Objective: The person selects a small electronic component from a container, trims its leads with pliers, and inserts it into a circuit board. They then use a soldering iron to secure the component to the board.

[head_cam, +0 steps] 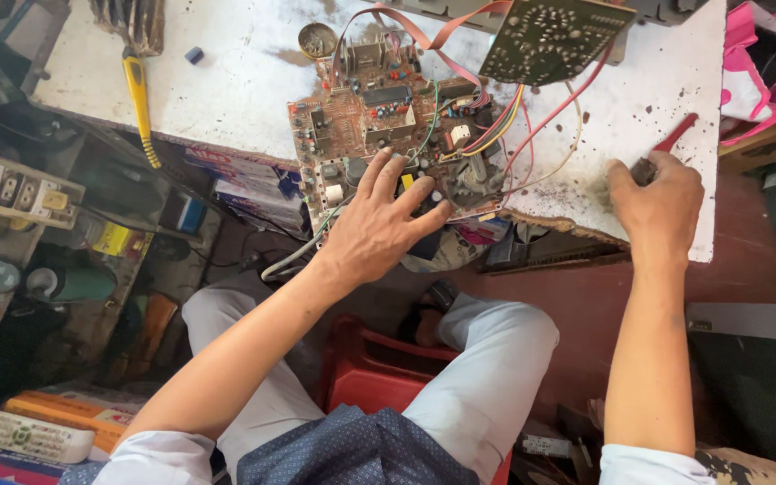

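A cluttered repair bench: the white table (235,81), its paint chipped and speckled, has a ragged broken front edge. On it lies a large brown circuit board (379,126), rectangular, crowded with small parts and trailing red, yellow and grey wires (532,135), its near edge overhanging the table. The left hand (379,229) lies spread, fingers splayed and unclenched, pressing on the board's near edge. The right hand (657,202) is curled around a red-handled tool (675,136) at the table's right. A yellow-handled screwdriver (139,99) lies well apart at left.
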